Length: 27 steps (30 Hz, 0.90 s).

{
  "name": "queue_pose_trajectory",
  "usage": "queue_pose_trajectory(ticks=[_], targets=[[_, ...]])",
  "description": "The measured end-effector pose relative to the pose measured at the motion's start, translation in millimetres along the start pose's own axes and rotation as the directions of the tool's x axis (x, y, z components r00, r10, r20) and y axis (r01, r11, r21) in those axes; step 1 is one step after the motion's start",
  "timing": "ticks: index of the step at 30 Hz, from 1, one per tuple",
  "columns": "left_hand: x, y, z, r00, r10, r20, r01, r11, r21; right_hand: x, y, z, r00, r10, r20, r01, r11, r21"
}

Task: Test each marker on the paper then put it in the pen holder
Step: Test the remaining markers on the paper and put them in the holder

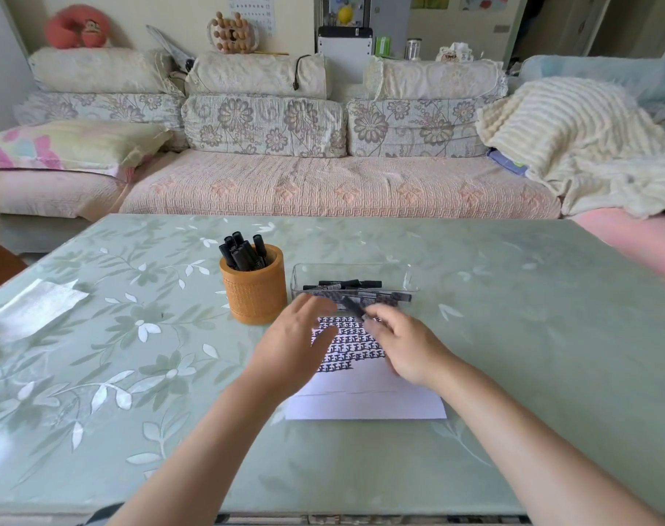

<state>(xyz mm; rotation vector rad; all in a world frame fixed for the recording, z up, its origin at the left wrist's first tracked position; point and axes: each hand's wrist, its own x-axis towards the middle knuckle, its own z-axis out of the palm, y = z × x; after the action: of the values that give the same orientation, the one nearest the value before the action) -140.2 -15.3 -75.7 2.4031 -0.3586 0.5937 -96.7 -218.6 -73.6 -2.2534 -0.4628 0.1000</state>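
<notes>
A white sheet of paper (365,402) lies on the table, its upper half filled with rows of black marks. My right hand (407,347) hovers over it and grips a black marker (352,307) that points up and left. My left hand (298,341) is over the paper's left edge, fingers relaxed, near the marker's tip. Behind the paper stands a clear plastic box (410,275) with several black markers lying inside. To its left is an orange pen holder (256,294) with several black markers standing in it.
The table (532,336) has a green floral cover under glass. A crumpled white tissue (35,307) lies at its left edge. A sofa (323,184) with cushions and a blanket runs behind the table.
</notes>
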Motion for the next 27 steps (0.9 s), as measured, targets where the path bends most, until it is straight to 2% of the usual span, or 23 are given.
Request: queue_pose_trajectory(ticks=[2,4,7,12,19,20,24,27], targets=[[2,2,2,1.000,0.007,-0.018,-0.007,1.000,-0.002,-3,1,0,0.996,-0.005,0.088,0.009,0.999,-0.043],[3,4,4,0.998,0.056,0.024,-0.057,0.998,0.028,-6,-1,0,0.990,-0.029,0.138,0.045,0.992,-0.116],[2,5,9,0.993,0.080,0.092,-0.088,0.993,0.084,-5,-4,-4,0.988,-0.066,0.138,0.097,0.968,-0.231],[5,5,15,0.985,0.070,0.159,-0.095,0.983,0.158,-5,5,-10,0.973,-0.119,0.198,0.175,0.939,-0.296],[12,10,19,0.957,0.008,0.291,-0.054,0.987,0.151,-1,19,-12,0.956,-0.257,0.139,0.292,0.865,-0.408],[13,9,18,0.947,-0.017,0.320,-0.033,0.988,0.150,0,20,-11,0.945,-0.305,0.120,0.327,0.844,-0.425],[16,5,12,0.897,-0.141,0.418,0.109,0.989,0.100,5,18,-13,0.832,-0.550,0.067,0.478,0.652,-0.589],[16,0,8,0.919,-0.069,0.389,0.039,0.996,0.086,4,13,-13,0.825,-0.560,0.068,0.490,0.651,-0.580]])
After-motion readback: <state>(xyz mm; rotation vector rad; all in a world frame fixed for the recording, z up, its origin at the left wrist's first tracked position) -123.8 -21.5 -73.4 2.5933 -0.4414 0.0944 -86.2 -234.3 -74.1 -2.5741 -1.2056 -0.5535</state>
